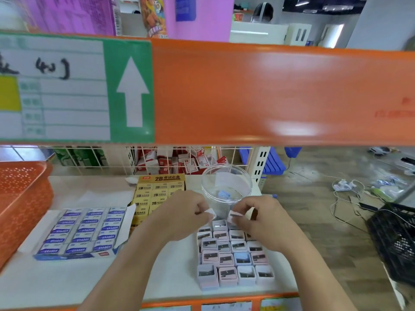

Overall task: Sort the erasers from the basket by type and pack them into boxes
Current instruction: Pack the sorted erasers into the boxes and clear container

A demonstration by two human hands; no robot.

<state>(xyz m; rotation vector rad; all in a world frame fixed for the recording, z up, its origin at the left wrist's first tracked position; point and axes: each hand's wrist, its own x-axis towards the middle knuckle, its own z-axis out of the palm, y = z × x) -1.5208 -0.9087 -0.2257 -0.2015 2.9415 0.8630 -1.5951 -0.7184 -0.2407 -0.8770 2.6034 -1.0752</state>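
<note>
- My left hand [184,212] pinches a small white piece [210,212] between thumb and fingertips. My right hand [258,217] pinches a second piece [234,214] the same way. Both hands are closed on a load — neither is free.
- Both pieces hang just above the far end of the pastel grid [233,259], a block of small pink, lilac and blue pieces in rows on the white shelf [67,277], in front of the clear jar [226,187].
- Step in hand, as I judge it: seat both pieces in the back row of the grid.
- Lower one piece at a time. Square its edge against the neighbouring piece, with the dark-marked face up like the rest.
- Release only when the piece sits flat. A drop from height could tip it or knock the row.
- Keep the wrists high — my forearms pass over the near rows, and a brush there would skew them.
- Do not mix types. The blue eraser box [83,232] at left and the yellow 2B box [157,194] behind it each hold their own kind.
- The orange basket [20,198] stands at far left; I cannot tell what remains in it.
- I cannot tell whether the grid sits in a box.
</note>
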